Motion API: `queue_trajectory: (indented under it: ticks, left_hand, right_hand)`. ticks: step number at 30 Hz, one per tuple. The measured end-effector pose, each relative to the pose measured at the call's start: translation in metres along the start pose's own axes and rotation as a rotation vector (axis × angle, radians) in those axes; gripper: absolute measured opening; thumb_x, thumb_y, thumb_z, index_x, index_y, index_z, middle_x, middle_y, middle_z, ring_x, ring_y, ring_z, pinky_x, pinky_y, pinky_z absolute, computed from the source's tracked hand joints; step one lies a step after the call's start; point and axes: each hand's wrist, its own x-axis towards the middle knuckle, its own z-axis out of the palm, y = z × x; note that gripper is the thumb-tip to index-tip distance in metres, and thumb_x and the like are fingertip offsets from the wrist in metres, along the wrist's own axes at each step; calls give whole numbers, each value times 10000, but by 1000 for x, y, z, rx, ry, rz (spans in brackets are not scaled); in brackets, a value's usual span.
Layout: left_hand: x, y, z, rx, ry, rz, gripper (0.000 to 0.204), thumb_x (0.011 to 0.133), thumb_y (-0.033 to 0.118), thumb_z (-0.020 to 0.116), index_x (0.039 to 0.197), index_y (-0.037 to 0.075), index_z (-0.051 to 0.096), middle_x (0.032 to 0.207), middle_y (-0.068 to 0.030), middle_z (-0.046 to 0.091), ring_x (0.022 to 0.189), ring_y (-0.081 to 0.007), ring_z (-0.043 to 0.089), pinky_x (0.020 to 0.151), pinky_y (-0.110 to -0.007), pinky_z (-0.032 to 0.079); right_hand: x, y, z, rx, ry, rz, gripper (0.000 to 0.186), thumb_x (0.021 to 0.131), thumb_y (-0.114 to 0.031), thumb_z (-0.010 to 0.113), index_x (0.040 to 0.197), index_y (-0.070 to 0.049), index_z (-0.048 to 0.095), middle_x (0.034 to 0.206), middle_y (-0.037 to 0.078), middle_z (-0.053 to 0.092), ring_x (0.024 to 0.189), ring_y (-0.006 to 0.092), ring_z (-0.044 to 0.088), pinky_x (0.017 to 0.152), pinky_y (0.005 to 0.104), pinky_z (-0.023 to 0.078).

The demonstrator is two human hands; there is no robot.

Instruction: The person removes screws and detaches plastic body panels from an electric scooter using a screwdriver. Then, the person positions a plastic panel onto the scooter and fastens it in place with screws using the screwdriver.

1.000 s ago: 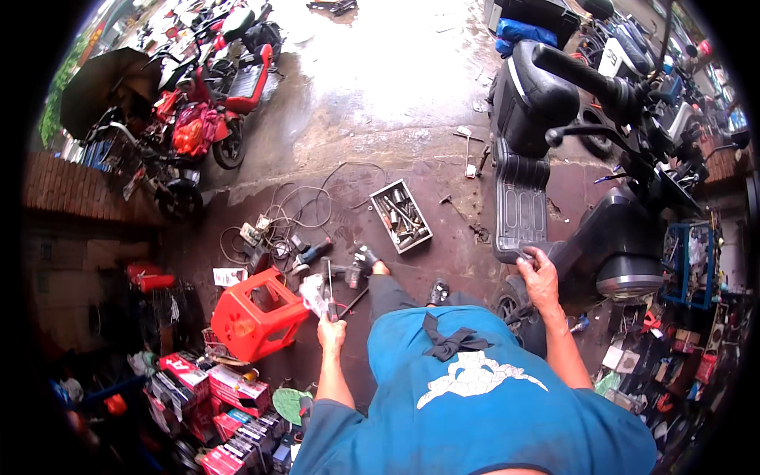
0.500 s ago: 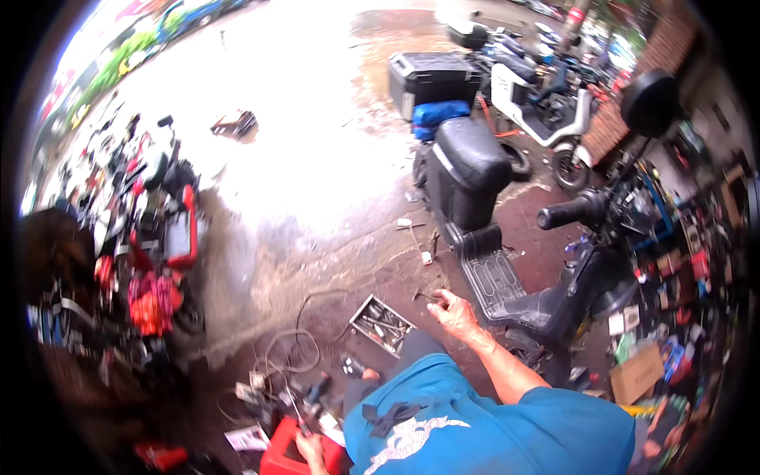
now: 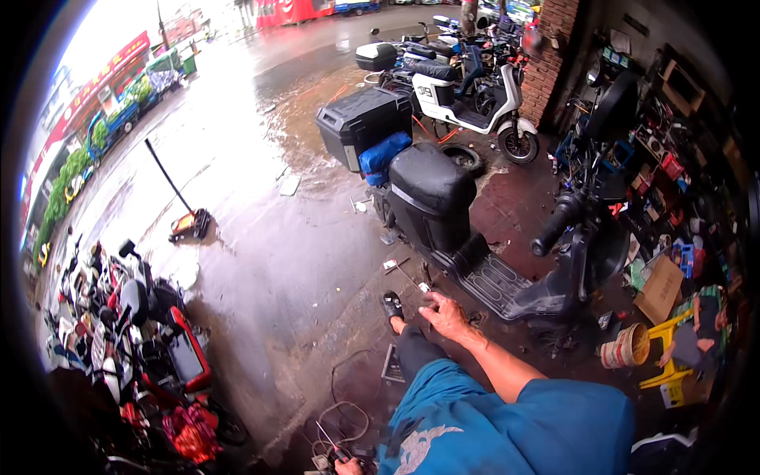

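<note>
My right hand (image 3: 443,315) is curled at the middle, around something I cannot make out, just left of the footboard (image 3: 495,277) of a black scooter with a seat (image 3: 434,170). My left hand (image 3: 346,465), partly cut off at the bottom edge, grips a thin screwdriver (image 3: 328,434) with a red and dark handle. Below it lie coiled cables (image 3: 348,412). A toolbox (image 3: 389,362) is mostly hidden behind my leg, and my shod foot (image 3: 393,305) is on the wet floor. Small tools (image 3: 396,265) lie beside the scooter.
Parked scooters stand at lower left (image 3: 170,348) and at the back, a white one (image 3: 467,111) among them. A floor jack (image 3: 190,226) stands on the wet pavement. A person (image 3: 704,332) is on a yellow chair (image 3: 665,352) at right, by a bucket (image 3: 621,348) and cluttered shelves.
My view has swung toward the street and forward past the toolbox, with a foot now stepped out ahead. Both hands have moved along with me, the left one still holding the screwdriver.
</note>
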Motion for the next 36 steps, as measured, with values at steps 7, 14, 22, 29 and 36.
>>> queue_trajectory:
  ticks: [7, 14, 22, 29, 36]
  left_hand:
    - [149, 160, 19, 58, 219, 171, 243, 564, 86, 608, 692, 3, 418, 599, -79, 445, 536, -216, 424, 535, -378, 399]
    - [280, 268, 36, -209, 75, 59, 237, 593, 74, 619, 725, 19, 429, 594, -63, 451, 526, -223, 492, 529, -379, 435]
    - [348, 295, 28, 147, 20, 141, 393, 661, 200, 671, 958, -47, 599, 828, -221, 635, 743, -349, 595, 696, -432, 466]
    - [432, 439, 61, 475, -169, 195, 292, 619, 144, 644, 843, 13, 511, 796, -194, 610, 803, -379, 614, 732, -448, 471]
    - [503, 556, 113, 516, -389, 456, 330, 616, 173, 640, 887, 10, 544, 839, -204, 618, 835, -401, 602, 752, -449, 468]
  right_hand:
    - [136, -53, 52, 152, 99, -52, 420, 815, -341, 627, 1107, -41, 591, 943, 179, 666, 911, 320, 635, 797, 383, 487]
    - [297, -113, 45, 206, 110, -153, 379, 838, -336, 609, 1098, -60, 586, 903, 152, 677, 880, 324, 640, 758, 395, 492]
    - [332, -70, 1, 178, 271, -76, 366, 828, -315, 631, 1086, -59, 591, 857, 160, 665, 826, 322, 642, 721, 394, 500]
    - [281, 2, -30, 146, 466, 312, 355, 793, -183, 674, 1094, -9, 604, 804, 108, 652, 716, 171, 617, 652, 301, 492]
    - [217, 21, -22, 130, 719, 512, 320, 785, -127, 670, 1073, -2, 609, 710, 55, 605, 644, 126, 564, 605, 279, 470]
